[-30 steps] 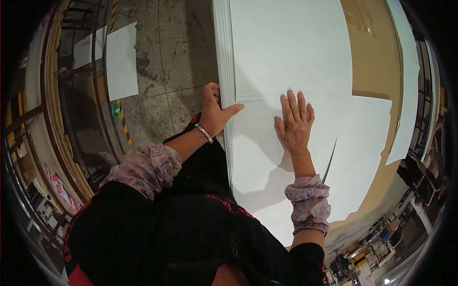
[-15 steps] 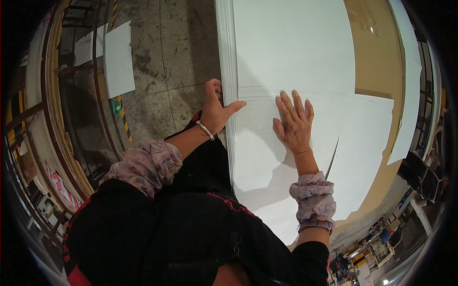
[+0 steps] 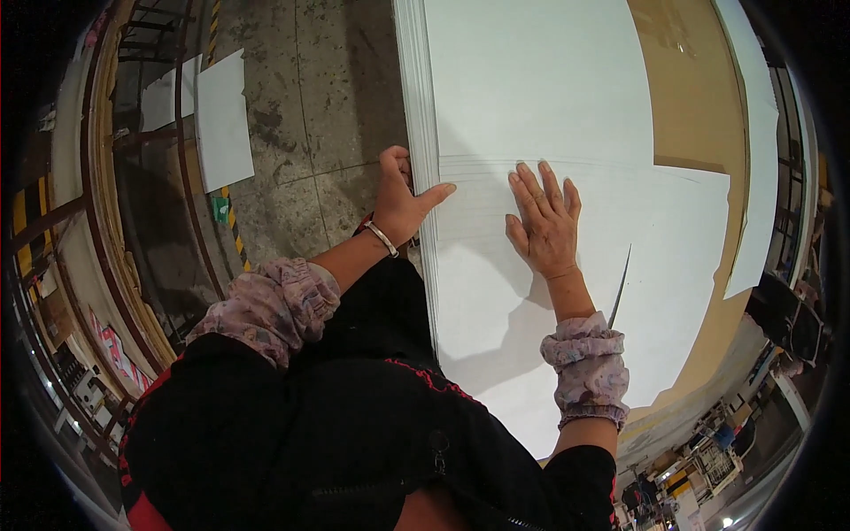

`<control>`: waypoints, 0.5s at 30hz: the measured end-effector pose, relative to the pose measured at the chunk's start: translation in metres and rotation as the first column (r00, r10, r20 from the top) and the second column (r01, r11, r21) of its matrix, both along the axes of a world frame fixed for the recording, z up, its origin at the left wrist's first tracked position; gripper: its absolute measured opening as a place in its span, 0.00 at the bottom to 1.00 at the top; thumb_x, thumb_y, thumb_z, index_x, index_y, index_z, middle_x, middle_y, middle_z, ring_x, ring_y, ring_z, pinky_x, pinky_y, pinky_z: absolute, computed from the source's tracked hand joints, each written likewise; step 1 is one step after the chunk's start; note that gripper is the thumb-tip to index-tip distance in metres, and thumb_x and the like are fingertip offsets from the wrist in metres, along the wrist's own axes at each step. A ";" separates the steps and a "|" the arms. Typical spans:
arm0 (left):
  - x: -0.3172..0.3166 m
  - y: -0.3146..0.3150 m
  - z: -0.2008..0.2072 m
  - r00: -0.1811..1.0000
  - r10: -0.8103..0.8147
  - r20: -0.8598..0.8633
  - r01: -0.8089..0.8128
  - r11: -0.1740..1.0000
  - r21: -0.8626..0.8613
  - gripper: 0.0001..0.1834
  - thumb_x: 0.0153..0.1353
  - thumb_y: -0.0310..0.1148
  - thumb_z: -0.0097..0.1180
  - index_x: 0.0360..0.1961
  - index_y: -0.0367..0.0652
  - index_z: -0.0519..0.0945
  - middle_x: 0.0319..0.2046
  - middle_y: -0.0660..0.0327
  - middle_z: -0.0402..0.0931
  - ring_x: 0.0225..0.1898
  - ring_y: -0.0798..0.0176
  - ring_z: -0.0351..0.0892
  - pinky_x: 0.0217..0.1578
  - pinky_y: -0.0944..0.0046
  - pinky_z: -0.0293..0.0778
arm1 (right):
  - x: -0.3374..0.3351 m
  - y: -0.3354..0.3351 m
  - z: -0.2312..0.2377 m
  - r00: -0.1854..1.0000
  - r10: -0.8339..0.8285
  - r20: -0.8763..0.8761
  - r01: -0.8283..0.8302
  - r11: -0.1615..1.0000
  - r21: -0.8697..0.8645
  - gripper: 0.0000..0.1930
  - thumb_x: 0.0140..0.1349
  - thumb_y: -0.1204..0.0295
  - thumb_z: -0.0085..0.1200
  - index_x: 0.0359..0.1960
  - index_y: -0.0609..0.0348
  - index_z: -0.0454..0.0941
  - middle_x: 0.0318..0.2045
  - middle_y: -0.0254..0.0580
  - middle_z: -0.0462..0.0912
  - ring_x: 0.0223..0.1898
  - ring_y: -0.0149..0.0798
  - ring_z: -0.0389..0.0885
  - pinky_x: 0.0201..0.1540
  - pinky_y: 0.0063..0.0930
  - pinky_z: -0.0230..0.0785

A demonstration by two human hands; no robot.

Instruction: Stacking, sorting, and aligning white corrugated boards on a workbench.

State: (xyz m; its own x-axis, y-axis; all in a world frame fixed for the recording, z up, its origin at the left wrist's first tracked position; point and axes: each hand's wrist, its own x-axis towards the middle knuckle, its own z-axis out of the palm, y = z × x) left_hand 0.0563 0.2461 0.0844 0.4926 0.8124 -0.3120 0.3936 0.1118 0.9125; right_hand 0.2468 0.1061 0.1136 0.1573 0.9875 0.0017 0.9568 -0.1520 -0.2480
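Observation:
Large white sheets [image 3: 540,97] lie in a thick stack in front of me, their layered left edge running away from my body. My left hand [image 3: 398,199] grips that edge, thumb resting on top and fingers curled down the side. Flat on the white surface, my right hand [image 3: 547,226] presses with its fingers stretched forward and slightly apart. Faint parallel lines cross the sheet just beyond my fingertips. Beside my right forearm lies a thin, dark, pointed sliver [image 3: 622,281]; its lower end is hidden by the sleeve, and I cannot tell what it is.
Brown cardboard [image 3: 686,88] shows at the right of the white sheets, with another white strip [image 3: 753,150] along its far side. To the left are a stained concrete floor [image 3: 305,115], a dark metal rack [image 3: 181,177] and a white board [image 3: 225,124] near yellow-black tape.
The view has turned slightly, so floor and sheets sit a little differently in it. Both hands keep nearly the same places on the stack.

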 end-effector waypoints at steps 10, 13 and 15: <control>0.001 0.002 -0.010 0.994 0.073 -0.082 -0.076 0.996 -0.040 0.41 0.46 0.37 0.70 0.50 0.38 0.52 0.38 0.52 0.69 0.35 0.63 0.75 0.36 0.65 0.74 | -0.011 0.006 -0.004 0.999 -0.039 0.006 0.039 0.999 0.002 0.31 0.55 0.60 0.51 0.63 0.43 0.62 0.64 0.26 0.62 0.67 0.38 0.53 0.65 0.47 0.42; 0.008 0.003 -0.013 0.993 0.106 -0.060 -0.111 0.990 -0.082 0.41 0.45 0.37 0.70 0.50 0.38 0.52 0.41 0.51 0.68 0.38 0.61 0.74 0.38 0.63 0.74 | -0.007 0.008 -0.005 0.999 -0.042 0.022 0.043 0.999 -0.020 0.31 0.54 0.60 0.51 0.63 0.43 0.62 0.64 0.24 0.61 0.67 0.37 0.54 0.65 0.47 0.41; 0.016 -0.004 -0.019 0.993 0.113 -0.027 -0.115 0.987 -0.109 0.42 0.44 0.37 0.70 0.51 0.38 0.52 0.43 0.51 0.67 0.40 0.60 0.73 0.40 0.62 0.73 | 0.000 0.001 0.000 0.998 -0.053 0.045 0.055 0.998 -0.029 0.33 0.52 0.59 0.53 0.63 0.44 0.62 0.64 0.29 0.62 0.67 0.41 0.53 0.64 0.51 0.41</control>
